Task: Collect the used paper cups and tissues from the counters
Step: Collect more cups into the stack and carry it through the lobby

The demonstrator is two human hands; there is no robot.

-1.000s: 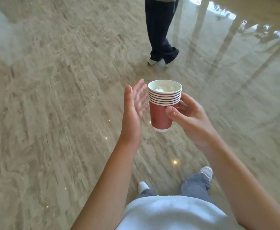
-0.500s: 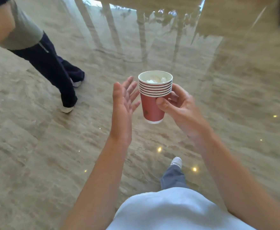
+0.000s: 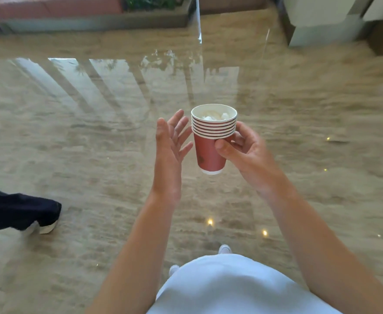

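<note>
Stack of nested red paper cups, white tissues stuffed in the top one, is carried upright above the marble floor, likely to keep contents in. Gripped by right hand, thumb across the wall. Left hand is held spread just beside, apart, probably as a guard.

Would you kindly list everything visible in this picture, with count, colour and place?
stack of paper cups: one stack, about six rims showing, red with white rims, held in mid-air at centre
tissues: crumpled wad, count unclear, white, inside the top cup
floor: one, glossy beige marble, throughout
planter: one, greenery in a grey box, top edge
white cabinet: one, white, top right
other person's leg: one, dark trousers, pale shoe, left edge
wearer's shoes: two, white, bottom centre
white shirt: one, bottom centre
left hand: one, open, beside the stack
right hand: one, grips the stack
</note>
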